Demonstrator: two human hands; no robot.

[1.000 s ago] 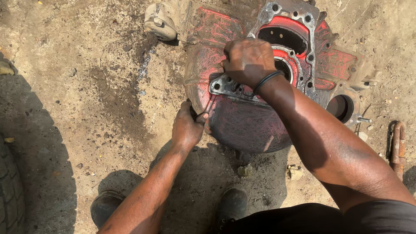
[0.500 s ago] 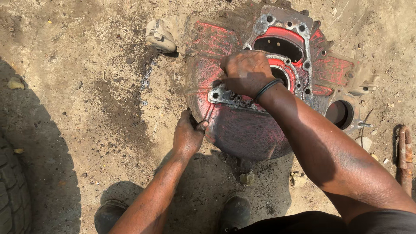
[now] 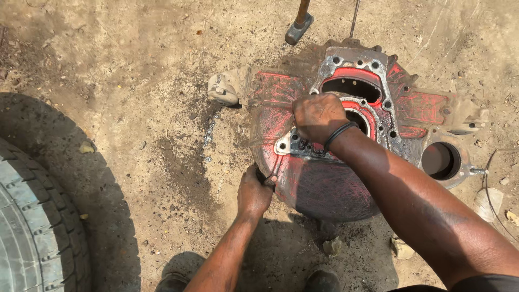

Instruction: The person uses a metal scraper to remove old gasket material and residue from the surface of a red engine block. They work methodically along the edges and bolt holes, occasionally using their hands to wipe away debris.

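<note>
A large red-painted metal engine housing [image 3: 319,184] lies on the dirt ground in the head view. My left hand [image 3: 253,192] grips its near-left rim, fingers curled over the edge. My right hand [image 3: 318,118] rests closed on the top of the housing beside a round bore and a bolted grey flange [image 3: 354,65]; a black band circles that wrist. Whether the right hand holds a tool or only presses on the metal is hidden by the fingers.
A vehicle tyre [image 3: 32,227] fills the lower left. A hammer head with its handle [image 3: 298,27] lies on the ground above the housing. A round opening [image 3: 440,160] is on the housing's right lobe. My shoes [image 3: 321,280] stand below. Small stones lie nearby.
The view has shifted down and right, so the housing now sits lower in frame and the hammer appears at the top. Both hands keep their places on the housing.
</note>
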